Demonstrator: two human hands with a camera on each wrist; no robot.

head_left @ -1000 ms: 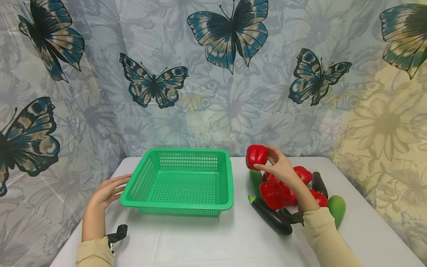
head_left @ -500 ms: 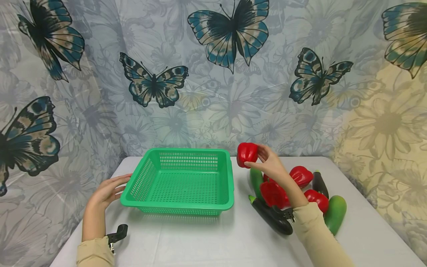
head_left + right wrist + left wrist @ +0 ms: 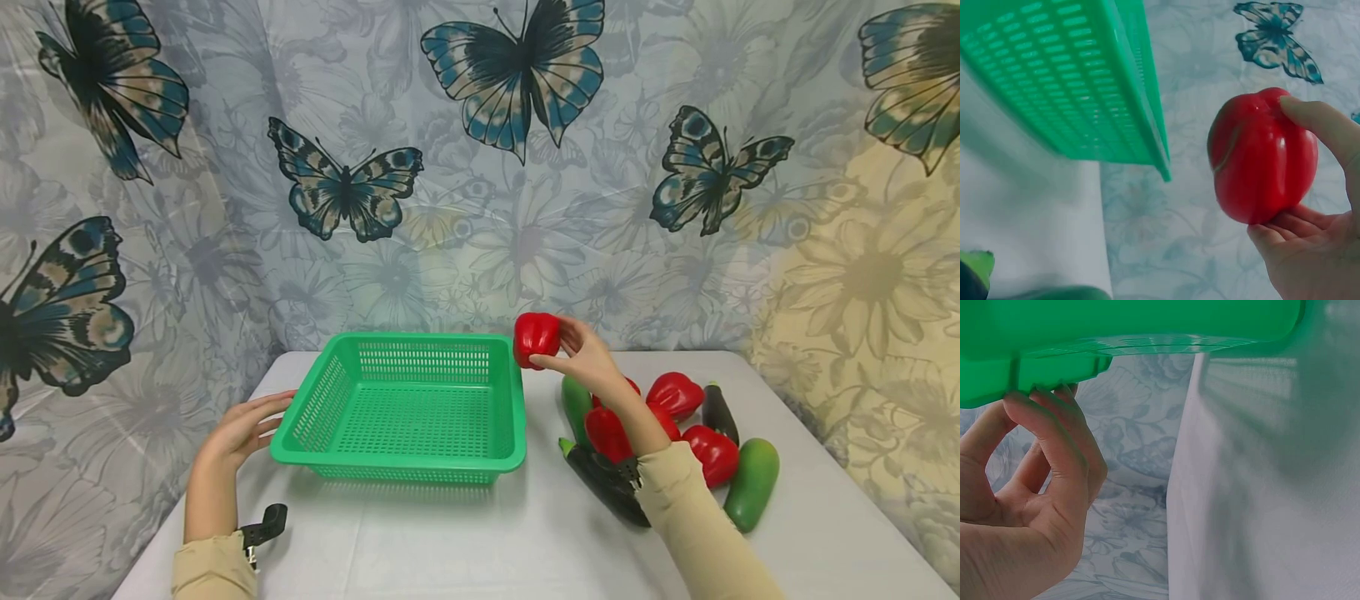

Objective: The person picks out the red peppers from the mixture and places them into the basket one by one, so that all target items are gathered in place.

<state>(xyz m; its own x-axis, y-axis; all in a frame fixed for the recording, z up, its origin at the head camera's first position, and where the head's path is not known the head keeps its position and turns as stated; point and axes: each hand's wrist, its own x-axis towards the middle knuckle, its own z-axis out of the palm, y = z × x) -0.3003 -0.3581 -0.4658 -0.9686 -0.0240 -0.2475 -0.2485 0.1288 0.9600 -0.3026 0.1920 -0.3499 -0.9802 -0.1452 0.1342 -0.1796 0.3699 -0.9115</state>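
My right hand point(image 3: 591, 357) holds a shiny red bell pepper point(image 3: 536, 340) in the air, just past the right back corner of a green plastic basket point(image 3: 360, 468). In the right wrist view, the thumb presses one end of the pepper point(image 3: 1266, 156) and the fingers support the other. On the opposite side, my left hand point(image 3: 238, 433) touches the basket's left rim with its fingertips. The left wrist view shows those softly bent fingers point(image 3: 1063, 434) right at the rim's edge. Nothing lies inside the basket.
Right of the basket, several red bell peppers point(image 3: 711, 457) lie in a group on the white table point(image 3: 420, 542). Around them are a long eggplant point(image 3: 603, 492), a smaller dark eggplant point(image 3: 718, 412), a green cucumber-like vegetable point(image 3: 576, 408) and a thick green one point(image 3: 752, 485). A butterfly-patterned cloth point(image 3: 465, 275) hangs behind.
My right hand has carried the red bell pepper leftward and slightly up, from above the vegetables to the basket's right back corner. The left hand and basket have stayed in place.
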